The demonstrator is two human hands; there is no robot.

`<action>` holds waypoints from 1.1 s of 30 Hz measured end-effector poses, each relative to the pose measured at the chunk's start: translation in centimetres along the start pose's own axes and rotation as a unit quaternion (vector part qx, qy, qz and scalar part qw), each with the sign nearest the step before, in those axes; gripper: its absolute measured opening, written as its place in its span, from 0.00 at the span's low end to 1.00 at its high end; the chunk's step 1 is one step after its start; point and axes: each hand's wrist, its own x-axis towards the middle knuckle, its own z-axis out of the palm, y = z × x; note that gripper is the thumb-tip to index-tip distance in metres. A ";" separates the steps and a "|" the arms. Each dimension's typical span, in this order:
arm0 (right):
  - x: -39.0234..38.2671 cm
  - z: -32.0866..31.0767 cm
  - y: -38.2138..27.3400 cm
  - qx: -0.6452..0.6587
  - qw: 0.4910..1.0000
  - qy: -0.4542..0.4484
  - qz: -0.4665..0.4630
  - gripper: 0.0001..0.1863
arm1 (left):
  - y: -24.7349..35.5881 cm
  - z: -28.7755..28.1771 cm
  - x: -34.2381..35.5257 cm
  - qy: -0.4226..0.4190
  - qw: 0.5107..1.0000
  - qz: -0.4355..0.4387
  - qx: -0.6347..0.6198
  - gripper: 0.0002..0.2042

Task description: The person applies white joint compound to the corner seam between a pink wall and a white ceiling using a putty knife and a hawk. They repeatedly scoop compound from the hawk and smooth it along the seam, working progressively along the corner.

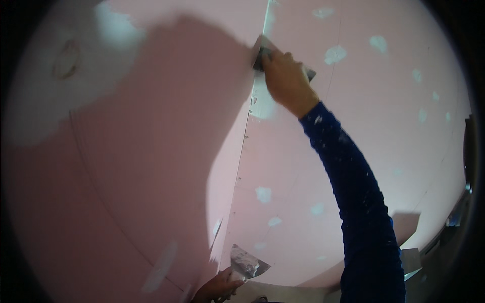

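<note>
Overhead of my blue sleeve, my right hand grips a putty knife, its blade laid against the seam between pink drywall panels. Pale joint compound coats the seam just below this hand; small dark fastener heads show farther down it. At the bottom edge, my left hand is closed around a second, wide-bladed putty knife. Whitish compound is smeared on that blade, which is held apart from the seam. The handles are mostly hidden in my fingers.
Pale dabs of compound dot the right panel. A large whitish patch spreads over the left panel, around an oval mark. My dark shadow covers much of that panel. Grey angular pieces stand at the lower right.
</note>
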 end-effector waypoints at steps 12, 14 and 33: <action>-13.9 6.9 -5.0 -0.078 0.994 -0.063 -0.045 0.24 | 4.2 2.1 2.3 0.028 0.999 0.017 -0.012 0.24; -14.7 5.9 -5.1 -0.065 0.996 -0.044 -0.036 0.25 | 5.5 3.0 1.1 0.033 0.999 -0.001 -0.008 0.24; -42.1 -1.5 -10.2 0.709 0.600 -0.365 0.068 0.40 | -1.7 -1.6 3.0 -0.084 0.986 0.072 -0.123 0.34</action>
